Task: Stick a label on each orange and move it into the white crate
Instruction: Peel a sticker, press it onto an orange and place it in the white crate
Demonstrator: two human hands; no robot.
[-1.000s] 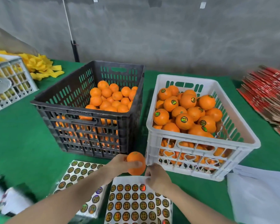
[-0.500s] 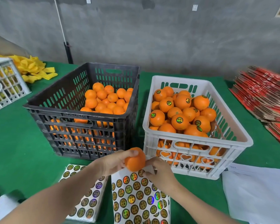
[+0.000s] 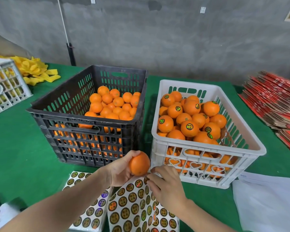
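My left hand [image 3: 120, 171] grips an unlabelled orange [image 3: 139, 163] above the near edge of the table, just in front of the two crates. My right hand [image 3: 167, 185] pinches a round label at the top edge of a sticker sheet [image 3: 136, 208], close under the orange. The white crate [image 3: 208, 156] on the right holds several labelled oranges [image 3: 189, 128]. The black crate [image 3: 84, 124] on the left holds several plain oranges [image 3: 114, 104].
A second sticker sheet [image 3: 89, 213] lies left of the first on the green table [image 3: 18, 154]. White paper [image 3: 266, 205] lies at the right front. Red flat cartons [image 3: 278, 101] are stacked far right. A white grid crate [image 3: 5, 87] and yellow scraps [image 3: 35, 71] sit far left.
The orange in my left hand has turned and shifted slightly right toward the white crate. My right hand has moved up the sticker sheet to its top edge under the orange.
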